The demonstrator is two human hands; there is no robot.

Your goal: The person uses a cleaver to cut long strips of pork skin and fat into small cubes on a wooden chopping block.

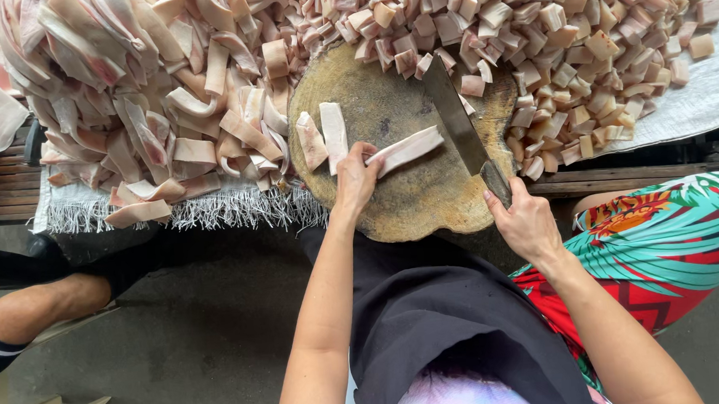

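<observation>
Wooden, round and worn, the chopping block (414, 198) is carrying a pale pink strip of pork skin (409, 149) near its middle. The left hand (356, 179) is pinching that strip's near end, while the right hand (526, 226) is gripping a broad steel cleaver (460, 125) at the block's right edge.

My two bare forearms, no sleeves, my left hand (356, 179) and right hand (526, 226) ringless, black apron (443, 306) over my lap, bright tropical-print trousers (674, 239) at lower right, teal, red, orange.
</observation>
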